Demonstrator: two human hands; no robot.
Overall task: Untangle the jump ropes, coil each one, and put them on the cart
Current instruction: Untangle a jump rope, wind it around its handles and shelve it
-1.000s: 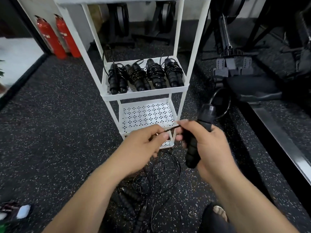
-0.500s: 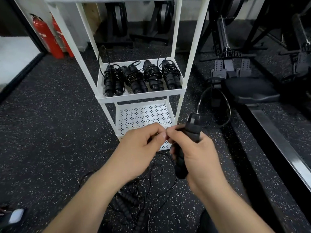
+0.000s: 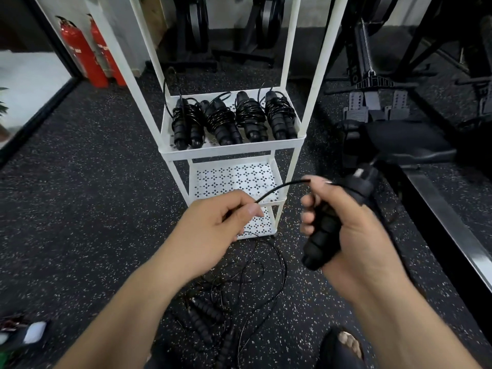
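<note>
My right hand (image 3: 343, 222) grips a black ribbed jump rope handle (image 3: 323, 238), held upright and tilted. A thin black cord (image 3: 279, 188) arcs from my right thumb and forefinger to my left hand (image 3: 213, 225), which pinches it. Both hands hover in front of the white cart (image 3: 231, 150). Its middle shelf holds several coiled black jump ropes (image 3: 234, 119) side by side. A tangle of black ropes and handles (image 3: 221, 302) lies on the floor below my hands.
Two red fire extinguishers (image 3: 87, 51) stand at the back left. Black gym machines (image 3: 399, 113) and a metal rail (image 3: 452, 230) fill the right side. My foot (image 3: 348, 342) shows at the bottom. The cart's lower shelves (image 3: 234, 179) are bare.
My hands have moved apart: the right hand with the handle shifted right, and a stretch of cord now spans between the two hands.
</note>
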